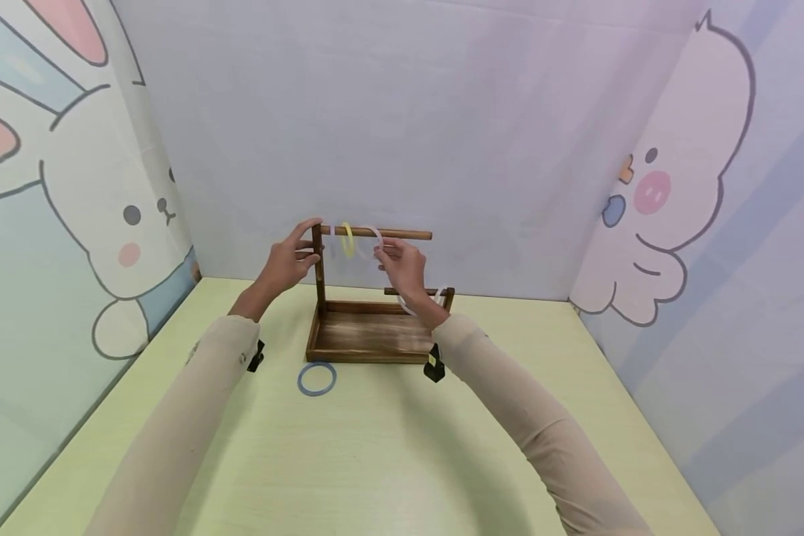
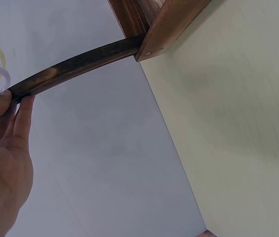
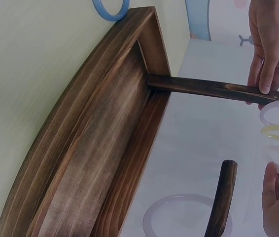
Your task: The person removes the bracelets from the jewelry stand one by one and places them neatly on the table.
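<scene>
1. A wooden stand (image 1: 335, 356) occupies the back of a pale green table (image 1: 348, 461), likely the heaviest piece present and stiff throughout, best held by its post (image 1: 318, 279) or the edge of its tray (image 1: 375, 333); the timber is dark brown and streaked with grain, with an upper bar (image 1: 409, 234) and a shorter lower bar (image 3: 223, 197)

2. The person's left hand (image 1: 288, 262) grasps the top of the post, thumb and fingers on opposite sides

3. The person's right hand (image 1: 405, 269) pinches a pale ring (image 1: 378, 234) that looks to hang round the upper bar; probably light and smooth, perhaps slippery, it suits a fingertip hold on its rim, and its slim band appears faintly see-through

4. A whitish ring (image 3: 179, 197) appears to hang round the lower bar, likely just as light, easiest to take by its outer edge; it is a plain hoop

5. A blue ring (image 1: 317, 393) lies flat on the table just beside the tray's front left corner, a low target probably needing a fingertip under its rim; its colour is even

6. A yellow ring (image 1: 350, 238) and a lilac ring (image 1: 332, 231) hang round the upper bar, lilac nearer the post, both slim and apt to swing if knocked
</scene>
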Tool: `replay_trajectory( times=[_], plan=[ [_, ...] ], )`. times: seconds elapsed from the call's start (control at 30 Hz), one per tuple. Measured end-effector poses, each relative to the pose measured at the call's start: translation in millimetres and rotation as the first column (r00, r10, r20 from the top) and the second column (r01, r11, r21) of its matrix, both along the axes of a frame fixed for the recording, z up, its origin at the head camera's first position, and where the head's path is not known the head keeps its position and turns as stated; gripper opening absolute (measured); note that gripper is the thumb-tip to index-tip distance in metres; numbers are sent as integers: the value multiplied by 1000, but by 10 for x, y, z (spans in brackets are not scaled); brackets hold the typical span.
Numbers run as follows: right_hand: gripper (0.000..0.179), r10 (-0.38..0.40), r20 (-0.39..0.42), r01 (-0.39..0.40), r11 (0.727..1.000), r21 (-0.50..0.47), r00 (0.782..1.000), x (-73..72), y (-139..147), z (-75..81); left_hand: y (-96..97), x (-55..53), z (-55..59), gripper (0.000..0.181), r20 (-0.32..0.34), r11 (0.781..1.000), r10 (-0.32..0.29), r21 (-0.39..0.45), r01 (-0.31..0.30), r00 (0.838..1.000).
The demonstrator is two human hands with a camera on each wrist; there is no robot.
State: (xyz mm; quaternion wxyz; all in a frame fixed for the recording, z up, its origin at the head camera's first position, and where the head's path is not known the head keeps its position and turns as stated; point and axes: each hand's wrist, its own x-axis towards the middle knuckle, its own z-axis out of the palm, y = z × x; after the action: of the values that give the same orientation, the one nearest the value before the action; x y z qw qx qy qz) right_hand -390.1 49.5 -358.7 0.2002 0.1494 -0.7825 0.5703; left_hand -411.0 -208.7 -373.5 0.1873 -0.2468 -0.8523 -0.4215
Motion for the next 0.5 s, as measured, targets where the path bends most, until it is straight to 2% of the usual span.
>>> replay_trajectory(
  times=[0.5],
  plan=[
    [27, 0, -6, 0, 1000, -15, 1000, 33, 190, -11, -10, -10, -15, 79, 6, 1000, -14, -1, 14, 1000]
  ],
)
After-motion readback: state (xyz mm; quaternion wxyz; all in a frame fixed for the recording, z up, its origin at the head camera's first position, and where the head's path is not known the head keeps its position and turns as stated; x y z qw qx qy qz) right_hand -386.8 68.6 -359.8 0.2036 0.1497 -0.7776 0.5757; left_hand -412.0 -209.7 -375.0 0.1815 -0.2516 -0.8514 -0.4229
